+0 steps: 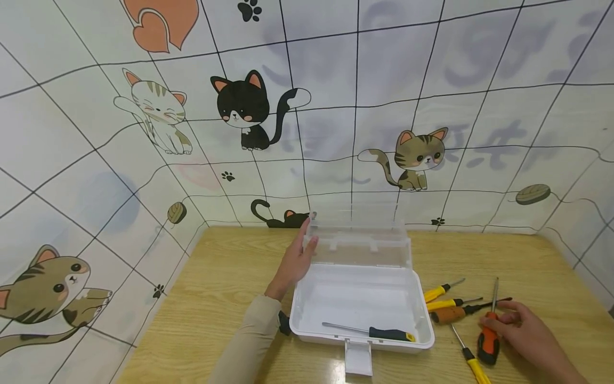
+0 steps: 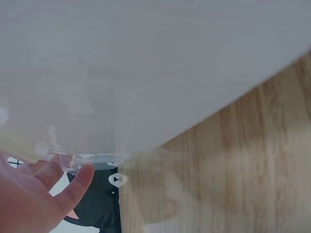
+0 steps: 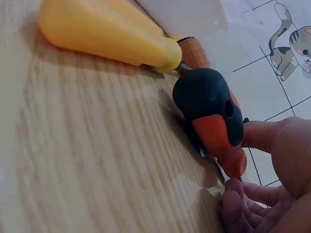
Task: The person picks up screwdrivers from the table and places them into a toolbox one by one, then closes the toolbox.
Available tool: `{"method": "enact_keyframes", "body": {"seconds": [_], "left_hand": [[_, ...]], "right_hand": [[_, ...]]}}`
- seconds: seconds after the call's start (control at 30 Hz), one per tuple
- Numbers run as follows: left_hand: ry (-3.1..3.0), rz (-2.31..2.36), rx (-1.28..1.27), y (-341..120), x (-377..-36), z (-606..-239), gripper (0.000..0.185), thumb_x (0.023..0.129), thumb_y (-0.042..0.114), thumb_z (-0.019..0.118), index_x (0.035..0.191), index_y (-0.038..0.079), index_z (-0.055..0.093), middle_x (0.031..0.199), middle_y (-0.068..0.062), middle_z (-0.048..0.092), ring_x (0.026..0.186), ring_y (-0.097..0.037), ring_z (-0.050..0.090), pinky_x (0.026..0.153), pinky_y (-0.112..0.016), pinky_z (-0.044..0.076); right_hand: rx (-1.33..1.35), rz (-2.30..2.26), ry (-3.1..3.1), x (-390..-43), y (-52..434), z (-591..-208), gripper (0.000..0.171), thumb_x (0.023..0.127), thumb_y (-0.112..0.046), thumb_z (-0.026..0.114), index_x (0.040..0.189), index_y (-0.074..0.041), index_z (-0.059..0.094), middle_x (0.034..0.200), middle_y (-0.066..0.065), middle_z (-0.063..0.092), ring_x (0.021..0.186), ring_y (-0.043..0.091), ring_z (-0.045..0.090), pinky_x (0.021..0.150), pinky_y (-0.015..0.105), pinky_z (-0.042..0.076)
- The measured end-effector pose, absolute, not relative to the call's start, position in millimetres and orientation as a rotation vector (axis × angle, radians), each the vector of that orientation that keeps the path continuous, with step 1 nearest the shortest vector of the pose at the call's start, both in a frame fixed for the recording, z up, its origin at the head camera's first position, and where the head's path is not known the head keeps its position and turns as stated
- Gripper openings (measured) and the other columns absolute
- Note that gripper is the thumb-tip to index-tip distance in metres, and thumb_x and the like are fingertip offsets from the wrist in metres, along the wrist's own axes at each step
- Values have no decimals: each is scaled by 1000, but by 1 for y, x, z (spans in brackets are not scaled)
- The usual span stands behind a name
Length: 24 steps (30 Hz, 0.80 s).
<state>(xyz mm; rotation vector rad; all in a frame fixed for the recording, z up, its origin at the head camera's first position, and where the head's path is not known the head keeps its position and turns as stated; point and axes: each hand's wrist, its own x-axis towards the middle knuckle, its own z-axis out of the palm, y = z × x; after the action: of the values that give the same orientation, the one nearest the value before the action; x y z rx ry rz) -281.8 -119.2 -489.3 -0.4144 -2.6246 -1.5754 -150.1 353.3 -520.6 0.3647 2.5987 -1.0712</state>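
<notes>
A white plastic box (image 1: 355, 304) stands with its clear lid (image 1: 357, 250) raised at the back. My left hand (image 1: 293, 261) holds the lid's left edge, thumb in front and fingers behind. In the box lies a screwdriver (image 1: 390, 334) with a black and yellow handle. On the right, my right hand (image 1: 530, 333) pinches an orange and black screwdriver (image 1: 488, 341) near the top of its handle, the tip pointing away from me. In the right wrist view, the thumb and fingers meet the handle (image 3: 214, 131) close over the table.
Between box and right hand lie two yellow-handled screwdrivers (image 1: 435, 293) and a brown-handled one (image 1: 448, 315). Another yellow and black screwdriver (image 1: 477, 369) lies nearer. The box's latch (image 1: 358, 358) hangs down in front. A cat-patterned wall covering (image 1: 331, 128) rises behind the wooden table (image 1: 230, 277).
</notes>
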Motion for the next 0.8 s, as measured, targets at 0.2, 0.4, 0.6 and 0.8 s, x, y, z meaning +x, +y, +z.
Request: {"method": "enact_keyframes", "body": {"seconds": [0.2, 0.4, 0.6, 0.8], "left_hand": [[-2627, -1552, -409, -119, -281, -489, 65, 104, 53, 39, 160, 31, 15, 162, -6, 27, 107, -37, 68, 98, -55, 45], [-2635, -1559, -394, -119, -281, -489, 65, 103, 55, 39, 159, 34, 14, 161, -8, 29, 106, -37, 68, 94, -54, 47], [-2633, -1558, -413, -120, -282, -491, 65, 103, 55, 38, 159, 34, 13, 161, -7, 28, 107, -36, 68, 95, -55, 47], [-2633, -1572, -407, -119, -282, -491, 65, 103, 57, 38, 159, 36, 13, 161, -5, 29, 106, -36, 68, 92, -52, 49]], "right_hand": [[379, -1012, 2651, -149, 350, -521, 87, 95, -54, 59, 136, 18, 33, 99, 18, 63, 81, 20, 54, 64, 29, 40], [360, -974, 2672, -149, 350, -520, 87, 94, -56, 59, 135, 17, 36, 100, 21, 65, 85, 23, 59, 67, 31, 43], [410, -998, 2645, -149, 353, -521, 94, 91, -62, 59, 138, 16, 33, 107, 30, 65, 93, 36, 62, 75, 45, 47], [467, -1026, 2630, -150, 352, -523, 98, 89, -66, 60, 139, 15, 34, 112, 35, 63, 93, 37, 64, 77, 49, 48]]}}
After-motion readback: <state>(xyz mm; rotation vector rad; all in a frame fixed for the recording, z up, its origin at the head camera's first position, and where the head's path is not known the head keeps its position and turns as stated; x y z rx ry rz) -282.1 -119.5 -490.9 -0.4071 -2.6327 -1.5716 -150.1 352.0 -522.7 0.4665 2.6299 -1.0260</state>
